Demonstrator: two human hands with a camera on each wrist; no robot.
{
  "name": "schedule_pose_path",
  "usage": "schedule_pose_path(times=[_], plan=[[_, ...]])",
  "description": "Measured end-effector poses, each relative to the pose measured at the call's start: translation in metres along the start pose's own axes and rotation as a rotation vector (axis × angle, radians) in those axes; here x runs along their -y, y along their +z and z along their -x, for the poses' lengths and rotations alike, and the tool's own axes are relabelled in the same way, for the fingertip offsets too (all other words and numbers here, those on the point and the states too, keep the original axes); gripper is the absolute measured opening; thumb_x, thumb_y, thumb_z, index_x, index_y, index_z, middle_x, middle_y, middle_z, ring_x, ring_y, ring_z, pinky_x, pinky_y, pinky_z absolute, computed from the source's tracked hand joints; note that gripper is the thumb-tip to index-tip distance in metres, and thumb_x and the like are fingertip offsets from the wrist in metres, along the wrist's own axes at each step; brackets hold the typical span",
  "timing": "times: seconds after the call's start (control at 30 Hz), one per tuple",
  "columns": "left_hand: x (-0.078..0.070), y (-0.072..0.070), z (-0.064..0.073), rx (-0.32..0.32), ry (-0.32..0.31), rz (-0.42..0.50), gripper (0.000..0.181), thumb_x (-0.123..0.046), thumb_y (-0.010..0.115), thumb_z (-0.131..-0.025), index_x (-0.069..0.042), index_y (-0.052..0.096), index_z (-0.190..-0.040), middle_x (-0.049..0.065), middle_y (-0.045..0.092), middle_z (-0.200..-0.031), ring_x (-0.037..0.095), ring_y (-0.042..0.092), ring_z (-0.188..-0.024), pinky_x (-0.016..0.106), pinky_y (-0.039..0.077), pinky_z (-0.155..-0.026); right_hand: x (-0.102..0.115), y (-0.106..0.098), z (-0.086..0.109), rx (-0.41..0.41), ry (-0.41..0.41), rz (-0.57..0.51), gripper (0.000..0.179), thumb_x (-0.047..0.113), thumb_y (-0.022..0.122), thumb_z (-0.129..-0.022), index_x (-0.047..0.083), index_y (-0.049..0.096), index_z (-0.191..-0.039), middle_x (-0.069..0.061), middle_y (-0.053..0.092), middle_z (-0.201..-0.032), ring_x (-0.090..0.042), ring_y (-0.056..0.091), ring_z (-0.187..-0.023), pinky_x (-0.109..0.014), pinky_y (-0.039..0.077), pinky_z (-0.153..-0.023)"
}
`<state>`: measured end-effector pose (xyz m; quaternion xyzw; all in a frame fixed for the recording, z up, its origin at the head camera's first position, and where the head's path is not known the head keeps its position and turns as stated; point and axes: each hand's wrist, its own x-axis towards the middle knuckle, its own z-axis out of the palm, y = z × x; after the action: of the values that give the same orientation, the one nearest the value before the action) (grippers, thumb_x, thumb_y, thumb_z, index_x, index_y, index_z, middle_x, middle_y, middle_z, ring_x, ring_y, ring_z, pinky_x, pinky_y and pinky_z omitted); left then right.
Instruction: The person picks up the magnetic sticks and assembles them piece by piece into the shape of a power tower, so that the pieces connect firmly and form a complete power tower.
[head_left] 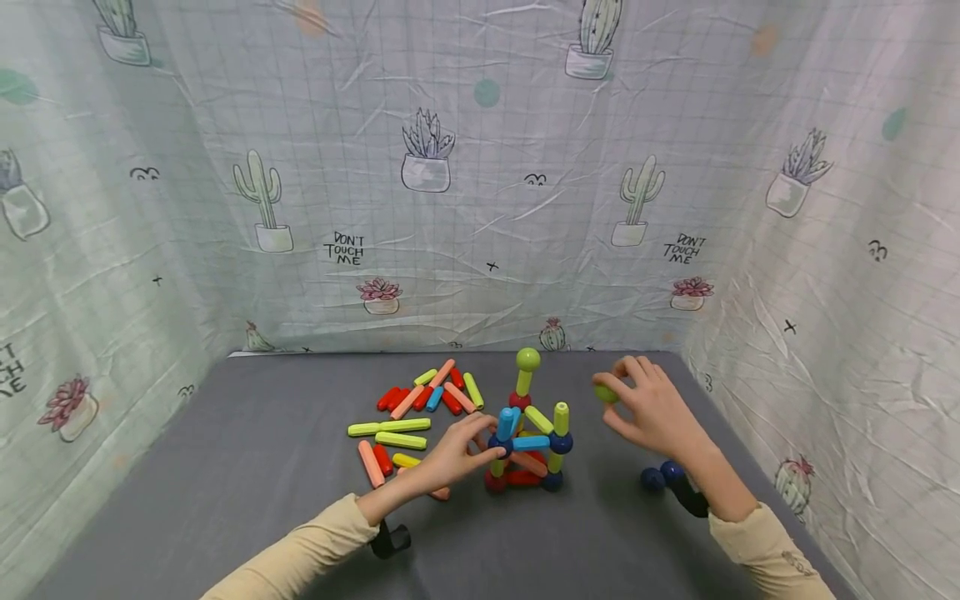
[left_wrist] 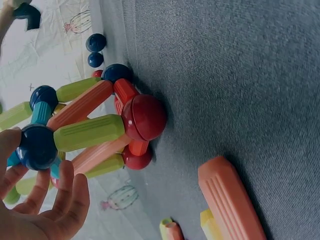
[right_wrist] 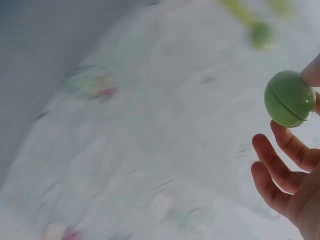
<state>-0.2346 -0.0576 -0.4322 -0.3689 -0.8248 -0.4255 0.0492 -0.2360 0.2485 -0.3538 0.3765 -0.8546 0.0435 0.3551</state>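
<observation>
A frame of magnetic sticks and balls stands on the grey table, with a light blue stick [head_left: 531, 443] along its upper front. At its upper left corner, my left hand [head_left: 456, 454] grips a dark blue ball [left_wrist: 37, 147] between thumb and fingers. A light blue stick points up from that ball, and a green stick [head_left: 561, 417] rises from the right corner ball. The frame's back corner carries an upright green stick topped by a green ball [head_left: 528, 359]. Right of the frame, my right hand [head_left: 654, 410] pinches another green ball [right_wrist: 286, 100] above the table.
Loose red, salmon, green and blue sticks [head_left: 402, 440] lie left of the frame. Two dark blue balls [head_left: 653, 479] sit on the table near the right forearm. A cloth curtain [head_left: 465, 233] printed with cacti encloses the table's back and sides.
</observation>
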Motion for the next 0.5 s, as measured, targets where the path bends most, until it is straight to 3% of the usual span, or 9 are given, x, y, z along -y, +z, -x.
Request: schedule_pose_path(times=[0.03, 0.17, 0.3, 0.5], plan=[[0.000, -0.001, 0.000, -0.001, -0.005, 0.010, 0.031, -0.023, 0.061, -0.084, -0.009, 0.055, -0.110, 0.007, 0.056, -0.099, 0.017, 0.057, -0.073, 0.017, 0.048, -0.060, 0.006, -0.004, -0.009, -0.019, -0.009, -0.040, 0.034, 0.038, 0.038, -0.088, 0.016, 0.061, -0.102, -0.005, 0.047, -0.086, -0.018, 0.041, -0.077, -0.032, 0.033, -0.063], [0.000, -0.003, -0.002, -0.014, -0.048, 0.053, 0.032, -0.021, 0.062, -0.083, -0.008, 0.057, -0.111, 0.008, 0.057, -0.101, 0.019, 0.060, -0.076, 0.017, 0.049, -0.062, 0.031, -0.009, -0.040, -0.030, -0.063, -0.178, 0.029, 0.031, 0.052, -0.085, 0.013, 0.058, -0.107, -0.003, 0.051, -0.094, -0.015, 0.044, -0.083, -0.031, 0.038, -0.068], [-0.002, -0.005, -0.004, -0.021, -0.118, 0.121, 0.029, -0.022, 0.062, -0.083, -0.009, 0.058, -0.109, 0.008, 0.057, -0.101, 0.019, 0.062, -0.079, 0.017, 0.049, -0.065, 0.051, 0.003, -0.062, 0.021, -0.126, -0.217, 0.033, 0.023, 0.065, -0.077, 0.010, 0.057, -0.106, -0.002, 0.055, -0.099, -0.014, 0.046, -0.085, -0.029, 0.041, -0.072], [-0.007, -0.004, -0.005, -0.029, -0.163, 0.266, 0.029, -0.017, 0.057, -0.087, -0.005, 0.056, -0.113, 0.016, 0.056, -0.108, 0.029, 0.063, -0.082, 0.036, 0.053, -0.062, 0.063, 0.020, -0.077, 0.041, -0.160, -0.200, 0.038, 0.019, 0.073, -0.071, 0.011, 0.058, -0.105, -0.001, 0.057, -0.100, -0.015, 0.048, -0.089, -0.029, 0.042, -0.073]])
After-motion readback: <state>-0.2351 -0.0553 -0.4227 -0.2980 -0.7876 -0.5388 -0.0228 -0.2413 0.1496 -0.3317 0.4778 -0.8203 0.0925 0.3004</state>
